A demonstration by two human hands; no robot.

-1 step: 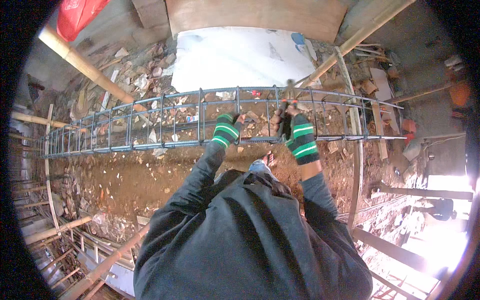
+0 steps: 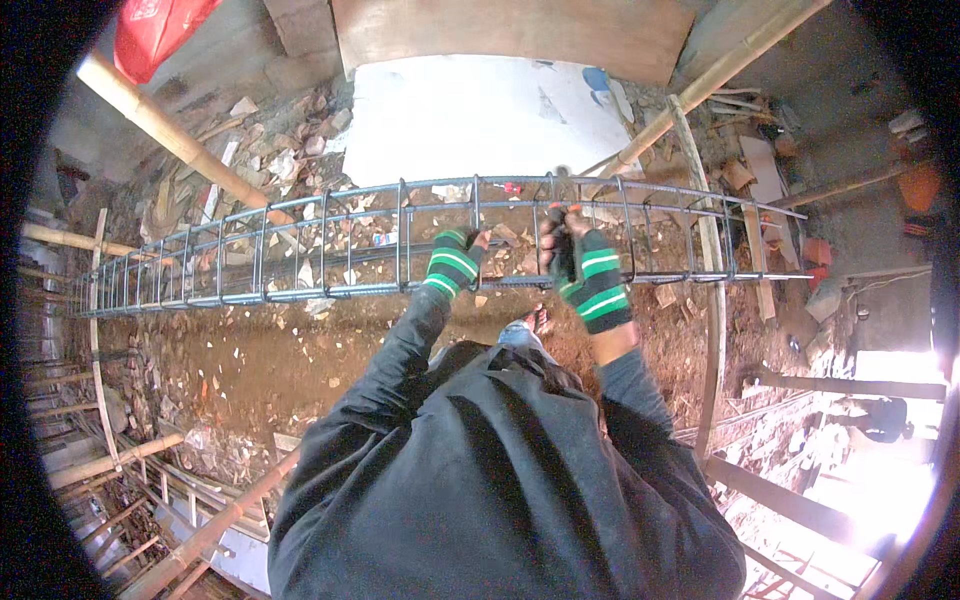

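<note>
A long rebar cage [image 2: 345, 290], made of lengthwise bars and square stirrups, spans the view in front of me. My left hand [image 2: 458, 258], in a green-and-black striped fingerless glove, is closed around a stirrup near the cage's middle. In a matching glove, my right hand [image 2: 592, 275] grips dark pliers [image 2: 563, 256] over the cage, between two stirrups. Their blurred head points away from me, by the far top bar. Fingers hide part of the handles, and whether the jaws touch wire cannot be made out.
Bamboo poles [image 2: 190, 150] slant down at both sides, and a wooden upright [image 2: 712, 300] stands at the cage's right part. A white sheet [image 2: 470, 115] lies beyond the cage. Rubble [image 2: 290, 140] litters the ground. A red bag [image 2: 155, 35] hangs at the upper left.
My right hand and the pliers have shifted slightly left, and the pliers' head now looks blurred. My left hand keeps its place on the stirrup.
</note>
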